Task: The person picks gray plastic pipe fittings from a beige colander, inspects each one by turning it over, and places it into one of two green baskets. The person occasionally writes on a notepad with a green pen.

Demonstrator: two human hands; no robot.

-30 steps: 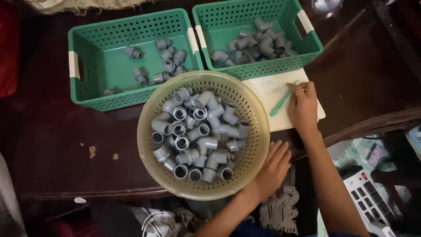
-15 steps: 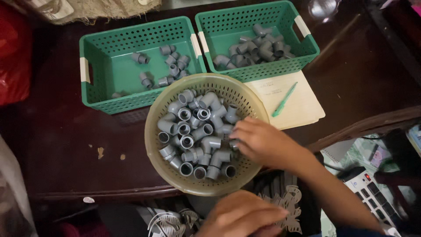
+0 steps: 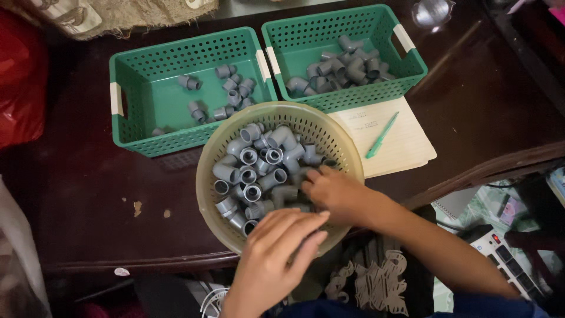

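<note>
Right hand point(image 3: 335, 191) reaches into the round beige basket point(image 3: 212, 154), its grip curled down among the grey pipe fittings point(image 3: 259, 168); whether the fingers actually pinch one is hard to tell, since they hide their own tips. Left hand point(image 3: 276, 247) lies over the basket's near rim, fingers loosely spread, holding nothing visible. Behind the basket sit two green plastic crates: the left crate point(image 3: 147, 100) holds a few scattered fittings, the right crate point(image 3: 312, 35) a denser heap. A green pen point(image 3: 381, 135) lies on a notepad point(image 3: 406, 147) on the dark counter point(image 3: 88, 194).
</note>
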